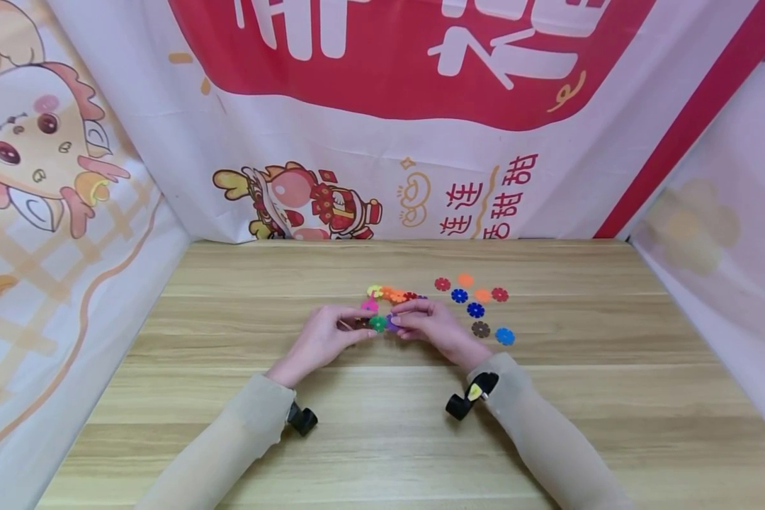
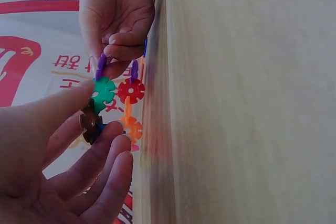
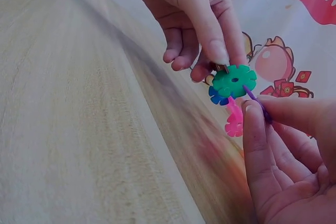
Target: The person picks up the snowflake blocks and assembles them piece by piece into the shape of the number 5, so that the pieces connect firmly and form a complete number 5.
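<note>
My left hand (image 1: 324, 334) pinches a brown notched flower disc (image 2: 90, 125) of a chain of interlocking plastic discs, its thumb reaching the edge of the green disc (image 3: 235, 80). Thumb and fingers of my right hand (image 1: 438, 330) pinch a purple disc (image 2: 101, 67), which stands edge-on at the green disc's rim. The chain bends round behind the hands, with a blue disc (image 3: 218, 96), a pink disc (image 1: 370, 305), a yellow disc (image 1: 375, 291), an orange disc (image 2: 133, 129) and a red disc (image 2: 130, 91).
Loose discs lie on the wooden table (image 1: 382, 453) right of the hands: a brown disc (image 1: 481, 329), a light blue disc (image 1: 505, 336), a dark blue disc (image 1: 475, 309), and several others in red, orange and blue. Printed cloth (image 1: 331, 127) hangs behind and at both sides.
</note>
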Tool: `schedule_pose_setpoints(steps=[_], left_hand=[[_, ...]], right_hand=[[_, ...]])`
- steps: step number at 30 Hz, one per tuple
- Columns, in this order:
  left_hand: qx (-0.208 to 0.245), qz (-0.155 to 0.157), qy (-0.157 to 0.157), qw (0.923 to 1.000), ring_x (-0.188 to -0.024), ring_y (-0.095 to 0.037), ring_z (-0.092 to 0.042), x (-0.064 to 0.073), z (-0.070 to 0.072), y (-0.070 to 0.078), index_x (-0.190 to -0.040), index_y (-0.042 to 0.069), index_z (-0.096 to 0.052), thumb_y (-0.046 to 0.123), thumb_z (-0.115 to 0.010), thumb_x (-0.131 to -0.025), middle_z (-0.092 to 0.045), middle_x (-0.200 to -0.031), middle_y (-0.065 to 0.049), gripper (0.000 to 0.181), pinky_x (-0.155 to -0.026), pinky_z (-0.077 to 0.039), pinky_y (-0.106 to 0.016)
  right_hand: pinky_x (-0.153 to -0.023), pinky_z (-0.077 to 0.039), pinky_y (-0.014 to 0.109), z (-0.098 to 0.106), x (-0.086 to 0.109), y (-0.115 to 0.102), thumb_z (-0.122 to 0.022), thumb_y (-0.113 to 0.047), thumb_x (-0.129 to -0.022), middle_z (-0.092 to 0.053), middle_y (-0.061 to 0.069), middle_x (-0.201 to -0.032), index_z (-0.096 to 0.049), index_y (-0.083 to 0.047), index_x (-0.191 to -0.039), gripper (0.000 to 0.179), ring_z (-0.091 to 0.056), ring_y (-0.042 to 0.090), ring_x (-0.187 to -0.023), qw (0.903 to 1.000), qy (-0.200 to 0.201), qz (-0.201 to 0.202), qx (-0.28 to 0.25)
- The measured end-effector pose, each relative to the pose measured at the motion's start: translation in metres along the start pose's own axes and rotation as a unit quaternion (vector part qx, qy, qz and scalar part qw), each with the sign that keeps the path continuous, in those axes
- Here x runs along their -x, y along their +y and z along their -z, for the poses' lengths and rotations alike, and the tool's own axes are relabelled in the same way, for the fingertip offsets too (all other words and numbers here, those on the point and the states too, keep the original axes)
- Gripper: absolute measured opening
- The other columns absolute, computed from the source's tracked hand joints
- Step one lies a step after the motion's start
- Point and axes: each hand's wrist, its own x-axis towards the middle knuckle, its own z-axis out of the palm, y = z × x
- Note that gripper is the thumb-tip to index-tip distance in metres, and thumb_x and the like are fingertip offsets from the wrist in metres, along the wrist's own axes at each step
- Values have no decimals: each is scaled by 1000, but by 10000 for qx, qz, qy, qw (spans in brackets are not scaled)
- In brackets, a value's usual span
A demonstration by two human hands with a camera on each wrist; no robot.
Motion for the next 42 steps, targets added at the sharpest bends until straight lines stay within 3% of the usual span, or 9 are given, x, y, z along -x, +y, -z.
schedule_pose_setpoints(steps=[7,11,15,21,33,42], left_hand=[[-80,31,24,10000,-79,-14,-65,-1,-3,1,-115,21,-78,28,-83,-88,-74,-105,7,27,-66,-55,-32],[-187,-28,93,9998,-81,-12,-65,-2,-5,1,-113,21,-79,29,-82,-89,-74,-104,8,26,-69,-55,-32],[-212,-36,152,9997,-82,-11,-65,-2,-6,0,-113,21,-79,28,-82,-89,-74,-104,8,26,-71,-55,-33],[-244,-57,209,9995,-86,-9,-65,-3,-7,1,-112,21,-79,30,-82,-89,-74,-107,7,25,-74,-55,-33],[-192,-85,239,9995,-82,-10,-65,-3,-8,0,-112,19,-79,29,-82,-90,-74,-103,6,24,-71,-55,-32],[-172,-49,247,9995,-77,-12,-64,-3,-8,1,-112,17,-79,28,-82,-89,-74,-97,7,25,-66,-55,-32]], right_hand=[[-89,-57,37,2,3,-1,-83,-7,-86,-71,16,-118,-67,-2,-130,48,-70,28,-103,9995,-156,-155,205],[-97,-54,40,3,7,-3,-88,-17,-82,-71,7,-122,-69,-15,-132,54,-66,24,-113,9947,-198,-151,994],[-96,-54,40,4,8,-4,-86,-19,-85,-71,5,-121,-69,-16,-133,51,-67,23,-111,9895,-332,40,1407],[-87,-58,38,4,9,-4,-79,-21,-92,-74,11,-114,-67,-9,-134,45,-72,28,-101,9897,-537,230,1309],[-94,-55,41,8,11,1,-71,-24,-98,-72,11,-120,-66,-9,-134,40,-69,30,-109,9884,-498,483,1349],[-91,-56,35,9,14,0,-74,-13,-96,-74,8,-113,-67,-11,-132,37,-71,25,-101,9904,69,328,1343]])
